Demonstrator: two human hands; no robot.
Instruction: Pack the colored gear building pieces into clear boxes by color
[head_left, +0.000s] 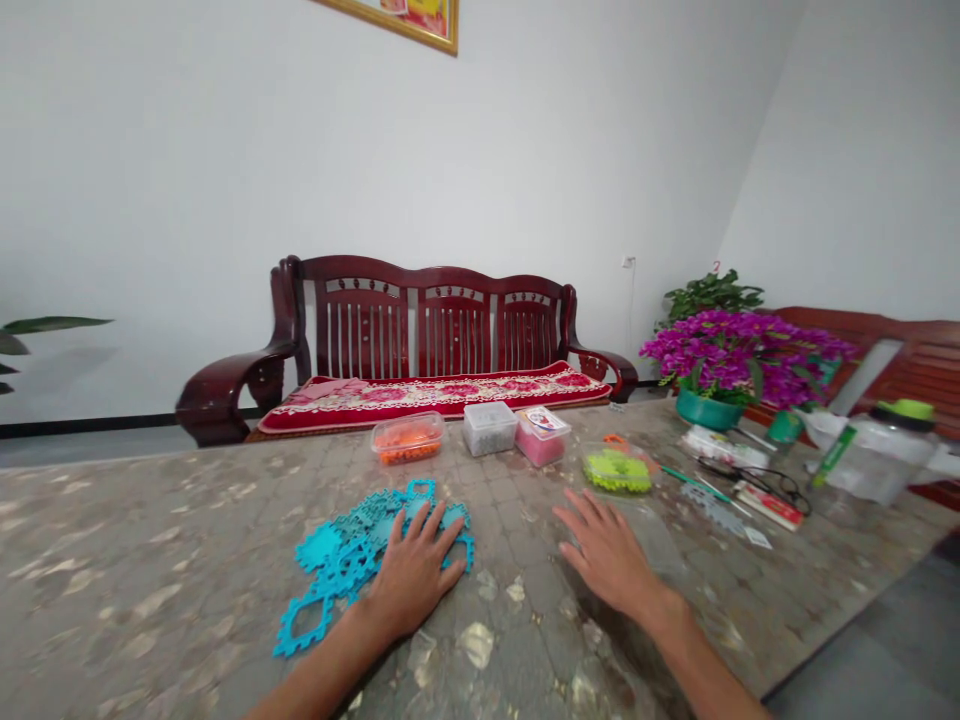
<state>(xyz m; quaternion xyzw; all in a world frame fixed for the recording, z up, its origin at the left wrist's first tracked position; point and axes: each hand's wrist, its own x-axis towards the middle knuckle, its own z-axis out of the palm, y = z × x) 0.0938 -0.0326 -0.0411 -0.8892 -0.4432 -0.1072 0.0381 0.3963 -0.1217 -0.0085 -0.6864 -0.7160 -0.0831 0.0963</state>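
My left hand (pixel 417 572) lies with fingers spread over the right part of a pile of blue toothed puzzle pieces (pixel 345 556), hiding some of them. Several of these flat pieces have open centres like frames. My right hand (pixel 606 550) is stretched out, fingers apart, low over the table with nothing in it. Close beyond its fingertips sits a clear tub of lime-green toothed pieces (pixel 618 470). What looks like a clear plastic lid (pixel 649 532) lies beside the right hand, partly hidden by it.
Along the far side stand tubs of orange pieces (pixel 409 438), grey pieces (pixel 490 430) and a pink filling (pixel 541 438). To the right are a green pencil (pixel 701 484), eyeglasses (pixel 787 488), a potted purple flower (pixel 712 370) and a bottle (pixel 881 455). A wooden sofa (pixel 450 330) stands behind.
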